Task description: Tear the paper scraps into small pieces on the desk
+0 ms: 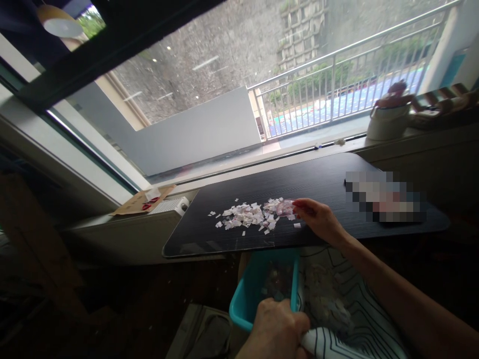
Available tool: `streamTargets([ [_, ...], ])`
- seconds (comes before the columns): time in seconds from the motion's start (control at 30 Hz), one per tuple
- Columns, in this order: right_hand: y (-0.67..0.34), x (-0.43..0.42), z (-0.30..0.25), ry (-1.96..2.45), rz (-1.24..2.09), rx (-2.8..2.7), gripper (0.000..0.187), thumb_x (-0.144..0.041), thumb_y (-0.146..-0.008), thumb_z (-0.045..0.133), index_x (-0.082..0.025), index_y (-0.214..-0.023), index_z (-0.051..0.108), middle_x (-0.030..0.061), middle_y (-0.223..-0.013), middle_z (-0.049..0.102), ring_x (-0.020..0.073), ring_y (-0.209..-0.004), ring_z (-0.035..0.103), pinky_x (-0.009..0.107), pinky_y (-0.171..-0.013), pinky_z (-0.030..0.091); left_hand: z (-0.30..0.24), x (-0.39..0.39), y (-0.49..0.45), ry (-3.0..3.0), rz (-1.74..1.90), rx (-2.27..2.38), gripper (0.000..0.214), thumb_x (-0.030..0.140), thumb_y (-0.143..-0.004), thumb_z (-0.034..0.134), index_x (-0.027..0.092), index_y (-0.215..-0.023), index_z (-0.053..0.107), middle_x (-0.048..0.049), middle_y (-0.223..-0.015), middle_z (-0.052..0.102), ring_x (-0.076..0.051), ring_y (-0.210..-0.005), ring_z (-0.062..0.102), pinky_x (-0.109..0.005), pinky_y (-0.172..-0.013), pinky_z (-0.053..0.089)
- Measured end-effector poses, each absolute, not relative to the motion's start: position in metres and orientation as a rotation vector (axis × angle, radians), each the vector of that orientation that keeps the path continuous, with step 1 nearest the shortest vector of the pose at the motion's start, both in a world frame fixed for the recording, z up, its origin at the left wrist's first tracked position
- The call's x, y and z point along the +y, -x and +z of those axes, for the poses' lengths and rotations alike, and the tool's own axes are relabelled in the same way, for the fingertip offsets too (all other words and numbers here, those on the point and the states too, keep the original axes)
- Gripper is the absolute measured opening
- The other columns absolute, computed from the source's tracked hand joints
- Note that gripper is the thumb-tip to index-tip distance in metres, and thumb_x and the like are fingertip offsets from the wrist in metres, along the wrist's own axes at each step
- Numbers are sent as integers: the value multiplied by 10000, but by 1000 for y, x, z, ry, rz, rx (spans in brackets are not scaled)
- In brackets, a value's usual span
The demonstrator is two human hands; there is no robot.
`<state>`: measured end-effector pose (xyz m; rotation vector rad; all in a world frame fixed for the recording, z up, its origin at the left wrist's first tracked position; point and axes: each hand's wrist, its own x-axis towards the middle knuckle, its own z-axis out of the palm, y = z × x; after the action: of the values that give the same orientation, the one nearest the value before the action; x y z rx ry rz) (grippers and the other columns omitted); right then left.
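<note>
A heap of small white and pinkish paper scraps (251,216) lies on a black tabletop (318,182) by the window. My right hand (318,219) rests on the table at the right edge of the heap, fingers curled and pressed against the scraps. Below the table edge sits a teal plastic bin (247,299) with some scraps inside. My left hand (277,329) is closed on a bunched striped white cloth (337,344) beside the bin's near rim.
A blurred-out object (385,197) lies on the table's right end. A white pot (387,119) stands on the sill at the right. A brown cardboard piece (144,200) with red bits rests on a radiator at the left. The floor below is dark.
</note>
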<state>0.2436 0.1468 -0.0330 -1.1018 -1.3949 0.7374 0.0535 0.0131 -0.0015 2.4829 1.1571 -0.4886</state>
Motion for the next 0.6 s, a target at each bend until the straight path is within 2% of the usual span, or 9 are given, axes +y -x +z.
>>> streamTargets([
  [0.6,-237,147,-34,1083,643,-1629,218,-285,-784,564,-183,-957,648,40,-831,697,166,-695,650,297,-667,531,-1,7,-45,-2480,-325,1227,186,378,-716,607,219,-798,654,-27,-783,620,-185,-698,556,-260,-605,367],
])
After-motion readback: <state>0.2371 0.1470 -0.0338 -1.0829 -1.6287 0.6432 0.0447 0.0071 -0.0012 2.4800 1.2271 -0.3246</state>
